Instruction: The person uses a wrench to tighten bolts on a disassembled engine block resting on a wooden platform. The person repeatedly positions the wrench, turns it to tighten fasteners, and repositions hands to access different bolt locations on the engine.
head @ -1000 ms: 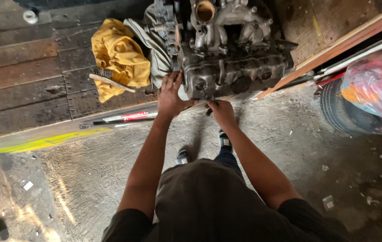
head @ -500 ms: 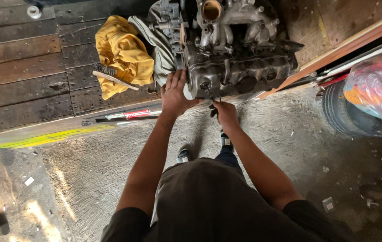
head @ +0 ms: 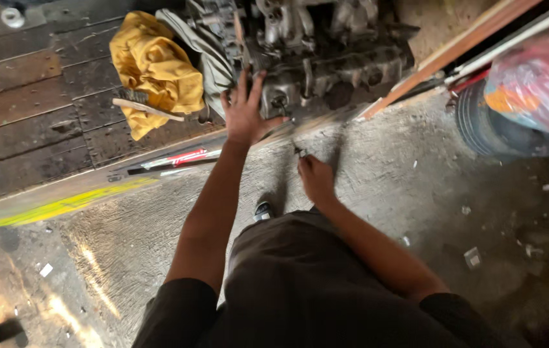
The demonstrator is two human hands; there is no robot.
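The left hand [head: 245,113] lies flat with fingers spread against the near face of a grimy metal engine block [head: 326,61], its fingertips reaching up onto the casting beside a round port. The right hand [head: 316,177] hangs lower, away from the block and over the concrete floor [head: 384,187], curled closed around a small dark object [head: 300,153] that sticks out above the knuckles; it is too small and blurred to say what it is.

The engine block sits at the near edge of a dark wooden plank platform [head: 29,96], with its tubes and housings running toward the top of the view. Just left of the block lies a grey-green striped cloth [head: 206,55], and beside that a crumpled yellow cloth [head: 155,71] with a pale stick-like handle [head: 145,109] resting across it. Along the platform's front edge, near the left forearm, lies a red-and-white tool [head: 181,158].

To the right, a wooden beam [head: 455,55] slants away from the block. Beyond it stands a black tyre [head: 493,132] with a pink and red plastic bag [head: 539,77] on top.
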